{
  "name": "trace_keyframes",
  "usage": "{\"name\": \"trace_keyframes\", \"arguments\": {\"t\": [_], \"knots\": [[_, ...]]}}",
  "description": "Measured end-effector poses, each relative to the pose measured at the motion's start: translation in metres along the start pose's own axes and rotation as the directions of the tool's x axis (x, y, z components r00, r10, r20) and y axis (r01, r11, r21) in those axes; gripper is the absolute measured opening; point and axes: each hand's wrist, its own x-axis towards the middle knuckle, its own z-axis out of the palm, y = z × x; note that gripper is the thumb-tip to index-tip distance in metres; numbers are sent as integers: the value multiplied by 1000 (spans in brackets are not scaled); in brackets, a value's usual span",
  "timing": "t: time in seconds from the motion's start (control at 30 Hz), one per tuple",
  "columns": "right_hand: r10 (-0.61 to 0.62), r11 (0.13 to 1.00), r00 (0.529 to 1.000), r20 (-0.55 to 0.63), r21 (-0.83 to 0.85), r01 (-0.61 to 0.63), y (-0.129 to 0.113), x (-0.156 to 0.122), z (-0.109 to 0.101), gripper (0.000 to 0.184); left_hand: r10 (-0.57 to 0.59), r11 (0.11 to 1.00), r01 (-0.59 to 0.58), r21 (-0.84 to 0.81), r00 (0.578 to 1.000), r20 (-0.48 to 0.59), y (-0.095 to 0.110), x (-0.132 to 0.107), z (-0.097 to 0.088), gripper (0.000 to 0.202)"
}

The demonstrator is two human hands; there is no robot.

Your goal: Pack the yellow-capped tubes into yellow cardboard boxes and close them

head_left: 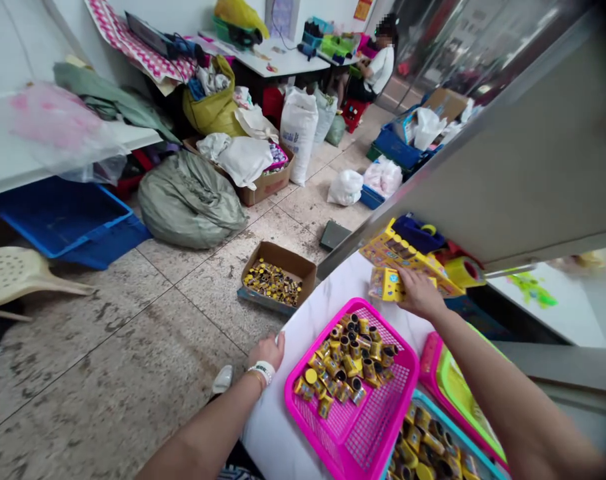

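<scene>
At a white table [267, 427], right hand [420, 295] closed on a yellow card packet [385, 285], just beyond a pink basket [289, 393] heaped with small yellow-and-black canisters [345, 360]; left hand [267, 350] open and empty, resting on the table edge beside the basket. On the floor nearby, a cardboard box [287, 257] holding more canisters.

Two hands are counted: one left hand [267, 350], one right hand [420, 293], with one yellow packet [385, 285] gripped by the latter. Three plastic baskets are logged on the table [267, 427]: one magenta [401, 360], one green-lined [465, 400], one teal-rimmed [433, 408]. Three lots of yellow-and-black cylinders [345, 360] are seen, too many to be counted. One cardboard box [283, 257], two white sacks [299, 133] and one grey-green sack [190, 200] are recorded on the floor [83, 360]. One seated person [377, 70] is noted.
</scene>
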Motion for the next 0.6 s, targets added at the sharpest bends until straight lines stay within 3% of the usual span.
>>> {"name": "trace_keyframes", "arguments": {"t": [0.07,0.2,0.3,0.37,0.47,0.6], "knots": [[118,992,985,122,17,-121,-13,7,23,94,-5,1000,5,15,1000,-5,0,0,1,64],[369,909,888,275,91,-406,-36,19,53,111,-6,999,7,43,1000,-16,1,-1,1,67],[479,804,832,281,241,-544,-45,18,55,110,-3,998,4,57,1000,-11,2,-2,0,67],[524,750,828,197,354,-559,-59,-1,47,93,-4,998,5,64,1000,-12,3,-1,-1,68],[510,736,858,-70,551,-393,-114,-74,33,59,-12,998,12,69,1000,-12,6,1,-2,70],[372,750,912,-175,635,-184,-248,-231,26,33,-20,996,20,87,1000,2,9,2,-3,71]]}}
